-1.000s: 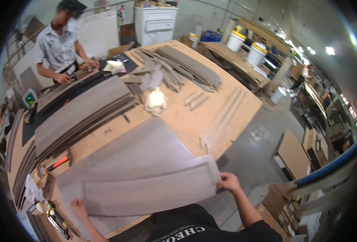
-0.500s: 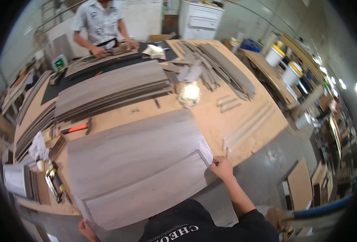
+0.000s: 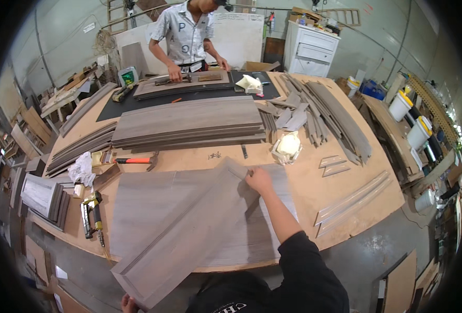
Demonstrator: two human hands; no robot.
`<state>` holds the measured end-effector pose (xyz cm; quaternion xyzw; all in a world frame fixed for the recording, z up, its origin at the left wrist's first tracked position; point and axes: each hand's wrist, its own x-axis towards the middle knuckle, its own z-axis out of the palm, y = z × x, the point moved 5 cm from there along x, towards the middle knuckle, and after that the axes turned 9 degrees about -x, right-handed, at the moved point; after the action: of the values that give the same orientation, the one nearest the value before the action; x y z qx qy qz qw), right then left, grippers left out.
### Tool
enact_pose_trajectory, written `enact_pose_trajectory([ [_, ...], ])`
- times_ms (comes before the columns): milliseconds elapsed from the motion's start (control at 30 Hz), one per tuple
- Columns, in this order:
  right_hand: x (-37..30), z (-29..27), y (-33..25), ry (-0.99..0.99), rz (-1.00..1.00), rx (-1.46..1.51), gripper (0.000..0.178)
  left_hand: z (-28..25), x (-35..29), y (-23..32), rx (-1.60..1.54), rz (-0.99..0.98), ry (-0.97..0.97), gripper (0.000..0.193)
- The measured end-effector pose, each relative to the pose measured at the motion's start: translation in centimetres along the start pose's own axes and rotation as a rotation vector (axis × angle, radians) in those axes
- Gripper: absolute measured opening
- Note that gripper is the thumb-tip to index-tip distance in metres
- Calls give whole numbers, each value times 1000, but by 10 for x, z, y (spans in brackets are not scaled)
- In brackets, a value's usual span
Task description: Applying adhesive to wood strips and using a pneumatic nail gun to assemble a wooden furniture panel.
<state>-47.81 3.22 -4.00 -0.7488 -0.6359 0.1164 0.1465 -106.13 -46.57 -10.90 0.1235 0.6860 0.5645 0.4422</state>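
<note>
A long grey-brown framed panel point(image 3: 181, 235) lies diagonally across my view, raised and tilted over a flat grey sheet point(image 3: 142, 193) on the table. My right hand point(image 3: 259, 180) is closed on the panel's far right end. Low in the view, my left hand point(image 3: 129, 303) grips its near left corner; part of that hand is cut off by the lower edge. Left of the sheet lie a nail gun point(image 3: 92, 219) and an orange-handled hammer point(image 3: 137, 160).
Stacked grey panels point(image 3: 189, 122) lie across mid-table. Behind them a co-worker point(image 3: 184, 39) handles a tool on another panel point(image 3: 205, 81). Grey strips point(image 3: 340, 125) and clear strips point(image 3: 353, 201) lie at right. A yellowish lump point(image 3: 288, 146) sits beside the stack.
The panel has swung from lying along the near edge to a diagonal, its right end raised farther across the table. My right hand moved forward and left with it. The whole view has shifted.
</note>
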Motion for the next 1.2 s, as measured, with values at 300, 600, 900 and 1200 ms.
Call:
enact_pose_trajectory([
  [300,-27,33,-66,413,-119,357,78,37,-41,-40,-381,122,111,23],
  [600,-256,35,-188,-175,-944,284,66,114,-26,19,-262,107,99,21],
  [900,-356,79,-298,-462,-1503,359,55,121,11,23,-364,189,156,25],
  [1200,-350,94,-303,-401,-1488,394,44,116,-32,-12,-262,324,157,38],
])
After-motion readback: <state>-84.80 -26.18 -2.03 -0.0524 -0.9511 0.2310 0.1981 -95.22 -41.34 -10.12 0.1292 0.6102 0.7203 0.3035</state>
